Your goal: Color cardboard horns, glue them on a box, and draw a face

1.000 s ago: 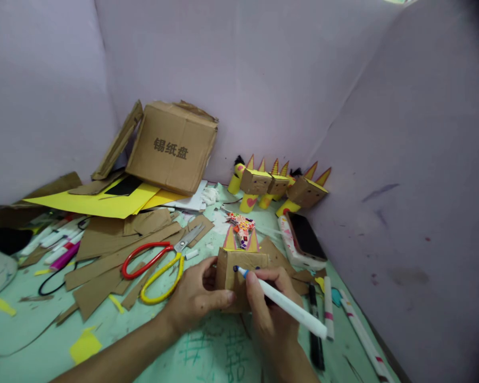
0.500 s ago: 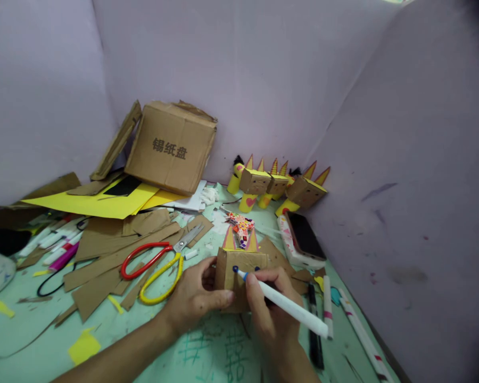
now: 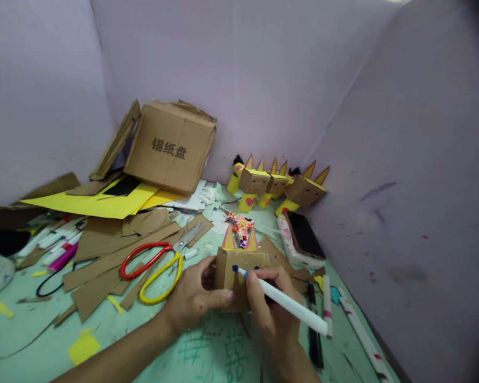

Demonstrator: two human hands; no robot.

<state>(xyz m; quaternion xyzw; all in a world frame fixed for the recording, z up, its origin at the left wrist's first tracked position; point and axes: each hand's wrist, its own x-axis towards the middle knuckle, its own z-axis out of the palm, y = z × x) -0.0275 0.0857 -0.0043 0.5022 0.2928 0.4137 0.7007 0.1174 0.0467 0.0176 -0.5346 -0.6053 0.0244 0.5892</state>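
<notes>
A small cardboard box (image 3: 241, 260) with two pointed, pink-edged ears stands low in the middle of the head view. My left hand (image 3: 197, 298) grips its left side, the thumb across the lower front. Between the fingers of my right hand (image 3: 273, 308) is a white marker (image 3: 293, 306), its blue-collared tip at the left of two dark blue dots on the box front. The right dot is partly hidden behind my right fingers. Scissors (image 3: 159, 266) with one red and one yellow handle lie left of my left hand.
Cardboard scraps (image 3: 99, 266) and yellow sheets (image 3: 99, 205) lie at the left, below a leaning cardboard box (image 3: 171, 149). Several eared cardboard figures (image 3: 277, 183) stand at the back. A phone (image 3: 305, 234) rests on a white box at the right, with markers (image 3: 361, 330) nearer.
The left blue ring on the box front is now filled in as a solid dot. Both hands have kept almost the same place.
</notes>
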